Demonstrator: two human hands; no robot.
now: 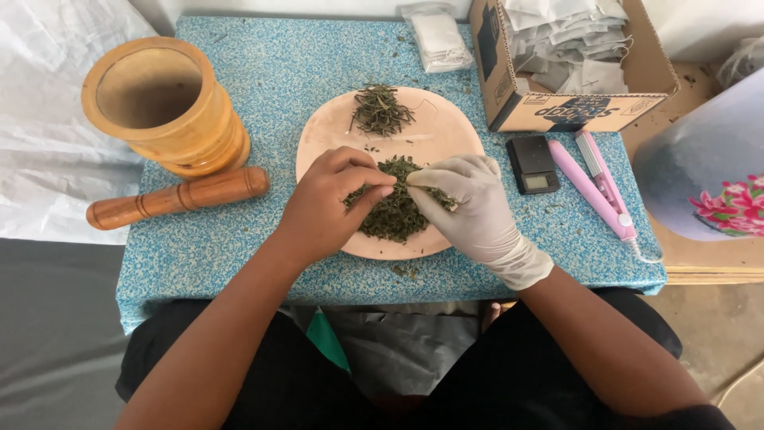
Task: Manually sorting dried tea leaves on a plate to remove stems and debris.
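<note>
A round pinkish plate [446, 127] lies on the blue speckled table. It carries a heap of crushed dried green leaves [394, 215] near me and a smaller pile of dry stems [380, 109] at its far side. My left hand [326, 203] is bare and pinches at the top of the leaf heap. My right hand [469, 203], in a white glove, meets it fingertip to fingertip over the heap, pinching a bit of the leaves.
A wooden mortar [163, 103] and pestle [179, 197] sit at the left. To the right are a small black pocket scale [532, 165], a pink sealing tool [595, 181], a cardboard box of white paper sachets [569, 60] and a bag of sachets [438, 36].
</note>
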